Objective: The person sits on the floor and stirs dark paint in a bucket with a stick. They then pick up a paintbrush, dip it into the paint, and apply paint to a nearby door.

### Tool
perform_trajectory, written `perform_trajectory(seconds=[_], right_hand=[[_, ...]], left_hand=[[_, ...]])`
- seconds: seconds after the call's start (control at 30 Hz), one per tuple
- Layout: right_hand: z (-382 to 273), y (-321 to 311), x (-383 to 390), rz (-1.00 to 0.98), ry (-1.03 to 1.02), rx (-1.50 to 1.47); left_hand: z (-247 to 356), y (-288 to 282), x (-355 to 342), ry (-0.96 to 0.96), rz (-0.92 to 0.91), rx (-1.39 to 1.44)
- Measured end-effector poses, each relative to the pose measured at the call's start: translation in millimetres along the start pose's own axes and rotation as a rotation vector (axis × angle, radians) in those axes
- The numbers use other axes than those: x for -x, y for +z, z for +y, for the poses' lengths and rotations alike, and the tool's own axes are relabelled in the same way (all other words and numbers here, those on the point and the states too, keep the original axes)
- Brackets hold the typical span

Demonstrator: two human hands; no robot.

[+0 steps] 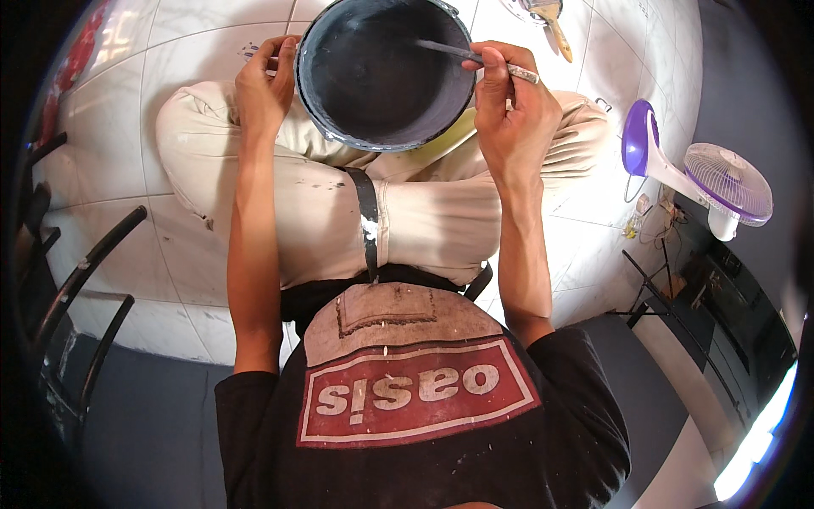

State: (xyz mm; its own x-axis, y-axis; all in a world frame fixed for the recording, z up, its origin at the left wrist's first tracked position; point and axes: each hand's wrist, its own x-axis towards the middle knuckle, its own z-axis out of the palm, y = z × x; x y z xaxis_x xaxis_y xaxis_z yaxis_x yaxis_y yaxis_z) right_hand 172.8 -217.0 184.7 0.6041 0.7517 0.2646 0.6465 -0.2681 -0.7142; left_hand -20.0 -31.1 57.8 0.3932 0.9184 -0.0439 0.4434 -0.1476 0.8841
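Note:
A round bucket [381, 142] of dark grey liquid, its rim smeared, is held over my crossed legs in pale, stained trousers [314, 204]. My left hand [267, 85] has its fingers curled at the bucket's left rim, gripping it. In my right hand [509, 110] is a slim stick [445, 49], grey along its length with a paler top end, slanting into the bucket from the right. Where its lower tip ends in the liquid is hard to make out. A yellowish-green patch shows under the bucket, too hidden to identify.
A paintbrush [555, 30] lies on the white tiles [178, 127] at the top right. A purple-and-white fan [729, 178] stands at the right, near cables [661, 225] and a dark metal frame [653, 288]. Black curved metal bars [102, 254] and a red object [72, 55] are at the left.

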Motion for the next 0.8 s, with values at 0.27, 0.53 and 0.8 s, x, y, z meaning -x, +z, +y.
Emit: perform_trajectory(seconds=[0.27,0.53,0.8], right_hand=[[3.2,9.2,-11.7,-0.193,0.019,0.087],[11.2,9.1,-19.8,-0.219,0.099,-0.037],[22.5,8.5,-20.2,-0.301,0.151,-0.158]], left_hand=[[-4.1,0.8,-1.1,0.002,-0.001,-0.036],[-6.1,0.7,-1.5,0.023,0.014,-0.020],[-8.5,1.9,-1.5,0.034,0.012,-0.027]])
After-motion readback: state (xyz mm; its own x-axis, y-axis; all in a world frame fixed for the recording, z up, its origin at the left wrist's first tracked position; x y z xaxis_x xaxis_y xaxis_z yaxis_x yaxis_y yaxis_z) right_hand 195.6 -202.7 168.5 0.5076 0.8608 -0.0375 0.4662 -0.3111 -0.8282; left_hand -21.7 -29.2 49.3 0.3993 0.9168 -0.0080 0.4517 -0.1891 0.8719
